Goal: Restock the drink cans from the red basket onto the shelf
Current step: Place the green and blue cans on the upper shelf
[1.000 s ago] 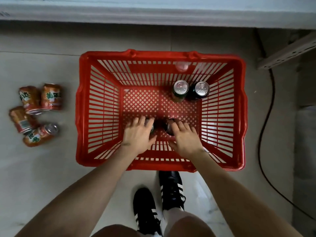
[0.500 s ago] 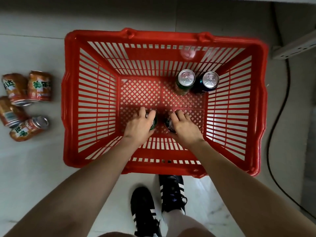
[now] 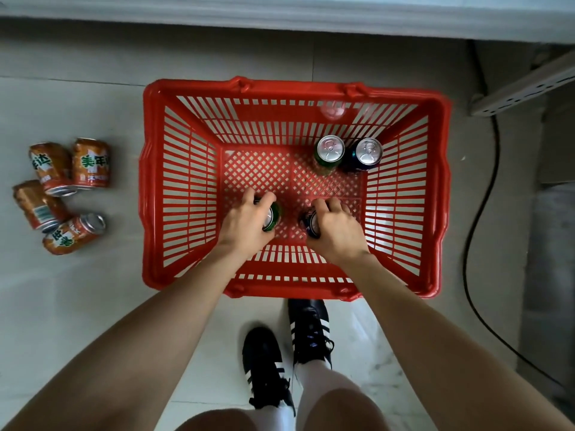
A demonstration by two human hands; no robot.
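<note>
Both hands are down in the red basket (image 3: pixel 149 188), near side. Left hand (image 3: pixel 245 223) is wrapped on a green can (image 3: pixel 273 216), right hand (image 3: pixel 337 231) on a dark blue can (image 3: pixel 306 223). Risk: top-down grips look shallow, so in a double lift one could slip, drop and dent, or clip the two upright cans (image 3: pixel 329 150) far right.

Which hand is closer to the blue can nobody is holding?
Right. The right hand, gripping a dark can, is close, just on the near side of the blue can. The left hand, gripping a green can, is farther off to its left.
</note>
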